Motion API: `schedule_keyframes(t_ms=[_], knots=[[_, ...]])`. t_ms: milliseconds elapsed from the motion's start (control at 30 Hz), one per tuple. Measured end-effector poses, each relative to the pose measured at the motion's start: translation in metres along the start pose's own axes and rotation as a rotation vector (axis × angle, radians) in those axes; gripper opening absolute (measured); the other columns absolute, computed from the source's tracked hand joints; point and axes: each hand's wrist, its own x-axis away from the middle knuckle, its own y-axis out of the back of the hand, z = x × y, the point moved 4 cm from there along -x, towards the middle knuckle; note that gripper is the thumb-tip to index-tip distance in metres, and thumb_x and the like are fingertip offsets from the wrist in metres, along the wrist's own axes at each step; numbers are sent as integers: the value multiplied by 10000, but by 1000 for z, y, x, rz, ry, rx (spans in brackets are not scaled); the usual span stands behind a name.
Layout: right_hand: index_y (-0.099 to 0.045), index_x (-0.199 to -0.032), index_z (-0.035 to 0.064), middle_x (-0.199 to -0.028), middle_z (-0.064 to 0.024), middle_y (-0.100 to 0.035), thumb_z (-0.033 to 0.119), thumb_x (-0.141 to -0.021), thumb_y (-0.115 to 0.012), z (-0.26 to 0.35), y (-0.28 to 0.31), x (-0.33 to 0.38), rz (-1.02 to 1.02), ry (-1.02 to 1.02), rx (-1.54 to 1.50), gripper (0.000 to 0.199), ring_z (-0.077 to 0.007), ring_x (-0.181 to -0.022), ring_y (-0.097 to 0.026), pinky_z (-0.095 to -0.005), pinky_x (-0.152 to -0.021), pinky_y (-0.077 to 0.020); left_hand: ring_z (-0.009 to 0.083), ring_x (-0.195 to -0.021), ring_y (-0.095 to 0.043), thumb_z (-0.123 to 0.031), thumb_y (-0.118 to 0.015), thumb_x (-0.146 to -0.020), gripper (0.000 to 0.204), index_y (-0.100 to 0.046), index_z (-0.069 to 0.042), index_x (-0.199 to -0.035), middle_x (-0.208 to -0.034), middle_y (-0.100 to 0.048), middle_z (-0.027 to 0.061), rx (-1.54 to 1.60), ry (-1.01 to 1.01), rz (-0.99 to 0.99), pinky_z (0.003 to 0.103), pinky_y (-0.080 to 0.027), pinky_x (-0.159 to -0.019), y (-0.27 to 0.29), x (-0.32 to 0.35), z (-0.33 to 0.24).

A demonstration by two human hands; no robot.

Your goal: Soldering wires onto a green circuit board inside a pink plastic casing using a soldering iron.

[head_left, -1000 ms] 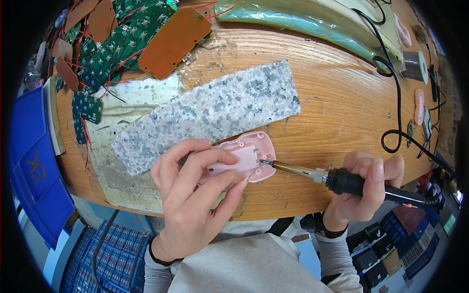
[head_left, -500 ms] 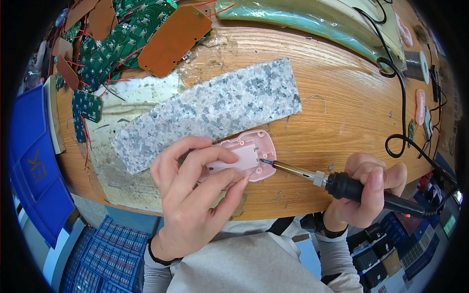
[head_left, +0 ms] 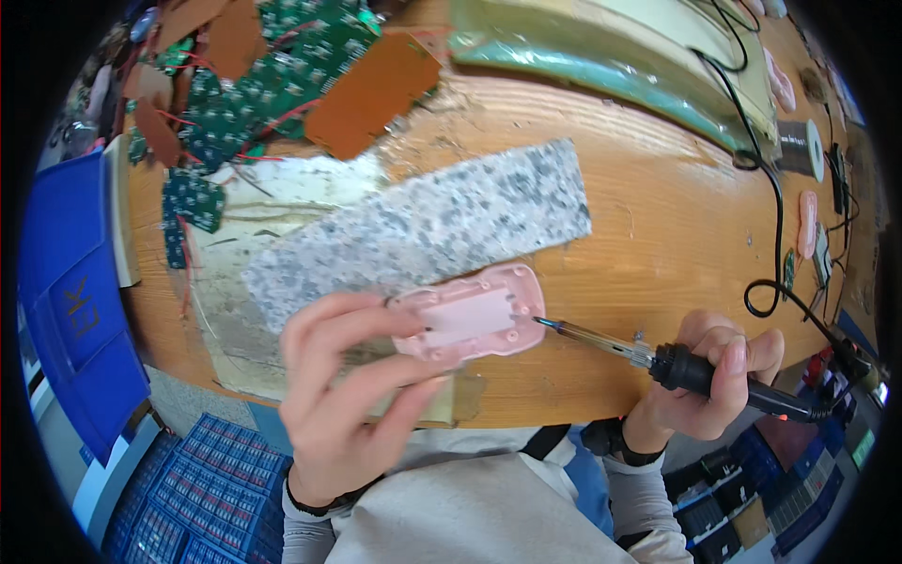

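A pink plastic housing shell [head_left: 467, 318] lies in front of me with its hollow side up. Small posts line its inner edge, and a flat pale pink panel sits in its middle. My left hand [head_left: 352, 395] grips the shell by its left end between thumb and fingers. In my right hand [head_left: 719, 371] is a soldering iron [head_left: 691, 368] with a black handle and a metal barrel. Its tip points left and appears just beside the shell's right end; whether they touch I cannot tell. The iron's black cord runs off to the right.
Behind the shell lies a speckled stone slab [head_left: 442, 221]. Green circuit boards [head_left: 249, 103] with red wires and brown boards [head_left: 371, 94] pile up at the far left. A blue bin [head_left: 75, 291] stands left. A solder spool [head_left: 800, 148] and the looping cord [head_left: 775, 197] are at right.
The soldering iron's tip has come out of the shell to its right side. My left fingers have drawn back from the panel to the shell's left end. The whole view has shifted slightly.
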Motion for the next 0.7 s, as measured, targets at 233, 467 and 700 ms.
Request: schedule_keyframes(t_ms=[233,467,700], knots=[[-254,-658,118,-441,5,-276,41,-784,-450,-6,0,3,-19,59,-108,244,-72,-379,-189,-228,-384,-194,240,-877,-519,-2,-653,-730,109,-582,-8,-812,-916,-551,102,-251,246,-631,317,-402,-777,55,23,58],[-270,-662,106,-465,2,-285,29,-800,-458,-7,-1,3,-28,83,-93,246,-67,-389,-208,-227,-389,-208,190,-937,-503,-27,-642,-760,84,-601,-2,-829,-995,-529,91,-413,288,-565,281,-450,-736,78,11,78],[-271,-661,103,-500,-11,-312,25,-801,-471,-6,0,2,-57,86,-81,257,-76,-411,-255,-222,-400,-229,252,-898,-498,-54,-705,-671,207,-605,-31,-850,-953,-541,94,-348,7,-386,324,-408,-742,67,-40,39]])
